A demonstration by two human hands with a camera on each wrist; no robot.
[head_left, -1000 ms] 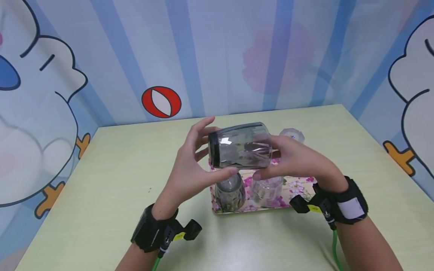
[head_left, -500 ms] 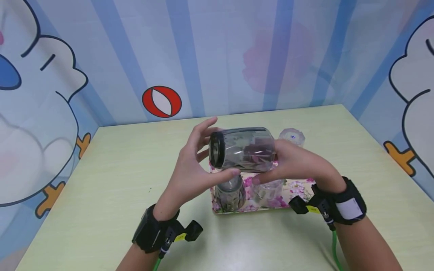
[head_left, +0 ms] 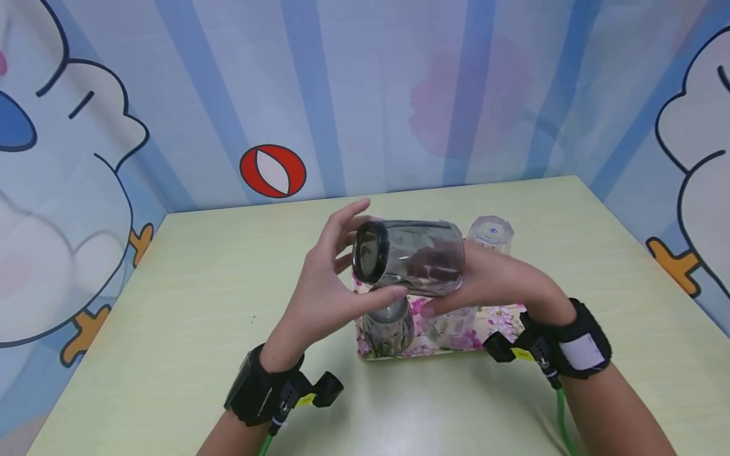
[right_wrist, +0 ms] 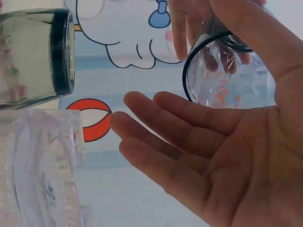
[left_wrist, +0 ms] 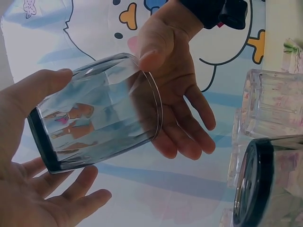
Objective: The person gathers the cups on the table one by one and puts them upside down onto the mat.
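A smoky grey drinking glass [head_left: 424, 253] with a thick dark base lies sideways in the air, its base toward the left and turned partly to the head camera. My left hand [head_left: 319, 291] holds the base end, thumb on the near side and fingers beyond it. At the mouth end is my right hand [head_left: 504, 272]. In the left wrist view its thumb touches the glass [left_wrist: 102, 111] near the rim, while the fingers stretch out past it. The right wrist view shows straight, spread fingers below the glass [right_wrist: 236, 75].
Beneath the hands a floral tray [head_left: 499, 316] lies on the pale table [head_left: 188, 304]. It bears an upside-down grey glass [head_left: 388, 332] at front left and a clear glass [head_left: 450, 324] beside it. Another clear glass [head_left: 492, 231] stands farther back. A printed curtain [head_left: 382, 95] closes off the back.
The glass has dipped slightly and turned, so more of its base faces the head camera. My right hand has shifted slightly left and down with it; my left hand has barely moved.
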